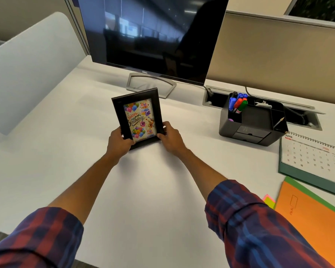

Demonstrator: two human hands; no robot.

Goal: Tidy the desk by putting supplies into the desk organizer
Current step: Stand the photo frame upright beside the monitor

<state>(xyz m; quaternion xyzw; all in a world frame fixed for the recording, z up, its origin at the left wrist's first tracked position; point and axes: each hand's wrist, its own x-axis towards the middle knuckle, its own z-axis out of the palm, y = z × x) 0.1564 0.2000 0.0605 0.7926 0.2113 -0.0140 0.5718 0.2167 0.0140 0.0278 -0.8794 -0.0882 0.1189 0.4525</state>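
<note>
A black picture frame (137,105) with a colourful "Happy Birthday" card stands upright in the middle of the white desk (66,151), in front of the monitor. My left hand (119,141) grips its lower left corner and my right hand (170,139) grips its lower right corner. To the right stands a black desk organizer (253,122). Its back left compartment holds blue, red and green markers (238,104). A pencil (278,122) leans in its right compartment.
A dark Dell monitor (153,35) on a silver stand fills the back. A cable tray (302,113) lies behind the organizer. A June desk calendar (313,157), an orange folder (307,219) and sticky notes (269,201) sit at the right edge. A white divider (27,64) stands left.
</note>
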